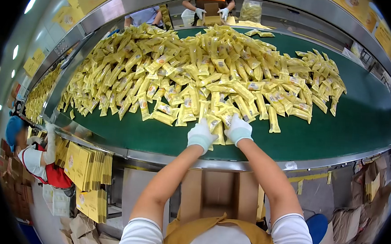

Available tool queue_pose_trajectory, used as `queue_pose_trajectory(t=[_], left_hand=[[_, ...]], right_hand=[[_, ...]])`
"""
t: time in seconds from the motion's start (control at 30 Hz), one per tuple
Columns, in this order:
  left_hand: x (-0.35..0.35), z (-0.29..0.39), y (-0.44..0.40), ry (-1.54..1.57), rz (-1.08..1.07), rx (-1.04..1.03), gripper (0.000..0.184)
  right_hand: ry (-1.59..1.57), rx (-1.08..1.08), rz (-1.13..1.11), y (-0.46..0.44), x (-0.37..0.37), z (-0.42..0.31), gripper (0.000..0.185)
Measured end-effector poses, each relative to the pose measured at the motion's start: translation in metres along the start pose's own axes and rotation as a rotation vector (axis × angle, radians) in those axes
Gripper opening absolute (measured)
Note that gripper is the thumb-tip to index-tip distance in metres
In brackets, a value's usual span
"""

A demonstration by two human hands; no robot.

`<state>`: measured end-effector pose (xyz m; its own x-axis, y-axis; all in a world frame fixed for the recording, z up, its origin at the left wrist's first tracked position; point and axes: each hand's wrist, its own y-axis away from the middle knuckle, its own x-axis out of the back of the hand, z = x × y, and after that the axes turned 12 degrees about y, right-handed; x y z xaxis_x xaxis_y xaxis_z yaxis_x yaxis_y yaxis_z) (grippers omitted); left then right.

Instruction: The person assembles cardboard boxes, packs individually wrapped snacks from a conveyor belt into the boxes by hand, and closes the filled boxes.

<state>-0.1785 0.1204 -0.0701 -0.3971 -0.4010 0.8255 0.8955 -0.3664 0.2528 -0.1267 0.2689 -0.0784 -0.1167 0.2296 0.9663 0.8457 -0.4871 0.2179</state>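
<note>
A big heap of yellow wrapped snack packets (180, 72) covers much of the green conveyor belt (333, 135). At the heap's near edge, my left hand (202, 133), in a white glove, presses in from the left on a small cluster of packets. From the right, my right hand (238, 128), also gloved in white, grips the same cluster with curled fingers. The held packets (220, 123) lie between both hands; some fingertips are hidden among them. Below the belt's edge, in front of my body, stands an open cardboard box (219, 188).
A metal rail (175, 159) edges the belt. On the left, a co-worker in a red apron (58, 174) stands beside stacked yellow cartons (85, 166). Across the belt, another person's gloved hands hold a brown box (212, 13). Folded cardboard (348, 223) leans at right.
</note>
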Motion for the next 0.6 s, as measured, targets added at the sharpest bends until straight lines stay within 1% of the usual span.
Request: queue_pose_trajectory(t=[0.07,0.13,0.17,0.23,0.27,0.3,0.33,0.37,0.43,0.47,0.5,0.53,0.57,0.6], left_hand=[[0.004,-0.014,-0.007,0.002,-0.024,-0.022,0.068],[0.017,-0.031,-0.007,0.002,-0.059,-0.060,0.064],[0.022,-0.037,-0.004,-0.063,-0.045,-0.048,0.064],[0.037,-0.038,0.010,-0.191,-0.023,-0.024,0.063],[0.034,-0.051,0.013,-0.273,0.078,-0.152,0.050],[0.029,-0.067,0.014,-0.355,0.184,-0.281,0.037],[0.027,-0.078,0.014,-0.424,0.229,-0.375,0.032],[0.023,-0.091,0.012,-0.431,0.172,-0.439,0.035],[0.004,-0.120,0.010,-0.470,0.215,-0.623,0.052],[0.005,-0.113,0.028,-0.465,0.259,-0.668,0.066],[0.007,-0.107,0.045,-0.459,0.303,-0.712,0.081],[0.002,-0.109,0.049,-0.538,0.249,-0.686,0.100],[0.003,-0.111,0.046,-0.496,0.202,-0.659,0.103],[0.008,-0.110,0.045,-0.456,0.155,-0.630,0.106]], right_hand=[[0.025,0.046,-0.063,0.007,0.011,0.013,0.043],[0.149,0.081,-0.004,0.011,0.010,0.036,0.035],[0.206,0.099,0.025,0.015,0.007,0.050,0.031],[0.370,0.169,0.218,0.015,-0.015,0.084,0.023],[0.447,0.193,0.316,0.019,-0.022,0.099,0.021],[0.470,0.201,0.359,0.027,-0.022,0.109,0.024],[0.488,0.243,0.447,0.032,-0.031,0.121,0.028],[0.505,0.280,0.533,0.037,-0.041,0.130,0.034],[0.410,0.398,0.546,0.069,-0.024,0.124,0.055],[0.334,0.418,0.462,0.088,-0.011,0.118,0.074],[0.383,0.415,0.553,0.090,-0.023,0.119,0.082],[0.392,0.410,0.582,0.086,-0.032,0.122,0.086],[0.401,0.408,0.612,0.083,-0.039,0.127,0.090],[0.352,0.353,0.480,0.081,-0.036,0.128,0.095]])
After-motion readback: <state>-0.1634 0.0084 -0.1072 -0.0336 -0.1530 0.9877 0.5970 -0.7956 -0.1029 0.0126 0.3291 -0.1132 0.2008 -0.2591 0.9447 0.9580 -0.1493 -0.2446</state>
